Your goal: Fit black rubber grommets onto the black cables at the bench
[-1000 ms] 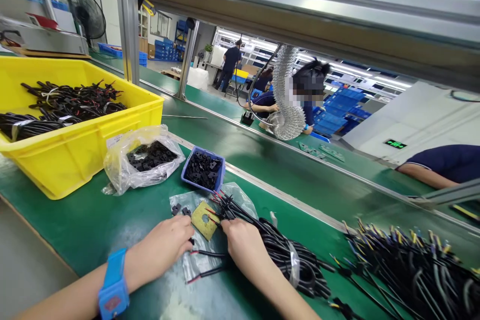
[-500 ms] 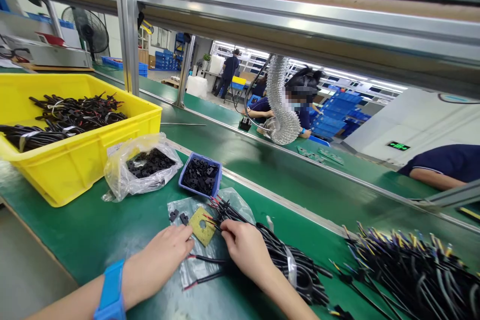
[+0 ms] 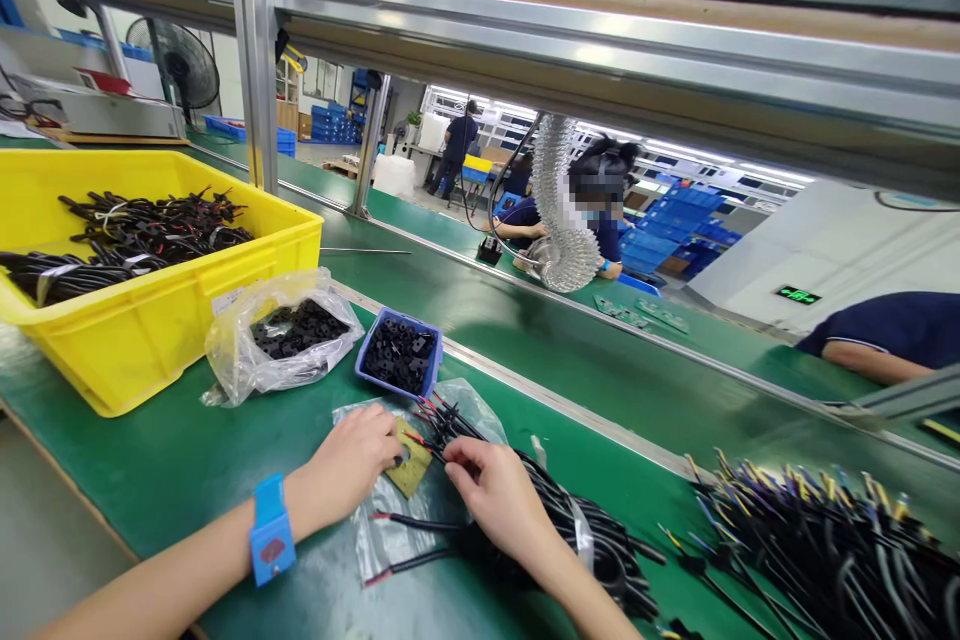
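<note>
Moved since the earlier frame: left hand [image 3: 356, 462], now over the yellow pad's [image 3: 412, 472] left corner.
Left thumb and fingers pinched narrow on a small black part [image 3: 398, 460]; right hand [image 3: 499, 495] pinched on a black cable [image 3: 433, 447], red tip over the pad. Nearby: tied cable bundle [image 3: 611, 545]. Along the tabletop's [image 3: 187, 470] far edge: blue tray [image 3: 435, 375]. At far left corner: yellow bin [image 3: 202, 290].

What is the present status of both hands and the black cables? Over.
Left hand: small black part at fingertips, yellow pad partly covered. Right hand: at black cable bundle, grip unclear. Bundle tied with pale band. No obstruction seen between hands and bundle.
</note>
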### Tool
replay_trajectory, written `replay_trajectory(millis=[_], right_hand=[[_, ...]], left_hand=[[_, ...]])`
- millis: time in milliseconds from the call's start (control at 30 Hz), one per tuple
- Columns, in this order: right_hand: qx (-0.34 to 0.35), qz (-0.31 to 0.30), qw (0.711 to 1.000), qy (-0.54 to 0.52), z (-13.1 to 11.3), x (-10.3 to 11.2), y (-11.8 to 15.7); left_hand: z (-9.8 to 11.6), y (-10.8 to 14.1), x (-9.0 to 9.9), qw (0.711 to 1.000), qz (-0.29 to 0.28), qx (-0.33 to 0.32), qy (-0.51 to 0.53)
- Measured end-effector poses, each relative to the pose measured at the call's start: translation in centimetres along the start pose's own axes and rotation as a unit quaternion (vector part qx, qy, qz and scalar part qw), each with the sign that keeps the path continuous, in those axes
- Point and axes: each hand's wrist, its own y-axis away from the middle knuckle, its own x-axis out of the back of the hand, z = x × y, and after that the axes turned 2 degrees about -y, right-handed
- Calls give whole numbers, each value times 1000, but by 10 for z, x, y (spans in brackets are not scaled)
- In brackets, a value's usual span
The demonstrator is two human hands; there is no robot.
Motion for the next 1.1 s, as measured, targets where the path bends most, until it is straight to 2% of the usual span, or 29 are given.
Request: replay_trajectory(millis=[67, 100, 200, 267, 367, 567, 733, 900, 1000, 1100], right_hand=[[1, -3, 1000, -22, 1, 1, 0], [2, -5, 999, -33, 1, 1, 0], [10, -9, 998, -56, 2, 2, 0], [12, -6, 998, -64, 3, 3, 0], [6, 4, 997, -76, 4, 3, 0], [-8, 25, 996, -89, 9, -2, 0], [-1, 59, 994, -89, 12, -4, 1], [36, 40, 996, -72, 8, -1, 1], [43, 27, 997, -57, 7, 0, 2], [49, 26, 997, -57, 8, 1, 2]], left_hand=[[1, -4, 4, 990, 15, 51, 132], [2, -7, 5, 974, 21, 85, 211], [3, -16, 3, 889, 20, 185, 418], [3, -19, -1, 837, 11, 218, 502], [3, -19, -6, 799, 10, 235, 553], [3, -18, -9, 764, -3, 253, 593], [4, -17, -8, 744, -4, 272, 610], [2, -17, -13, 741, 16, 270, 615], [0, -18, -18, 766, 31, 245, 594], [-2, -18, -19, 828, 35, 205, 521]])
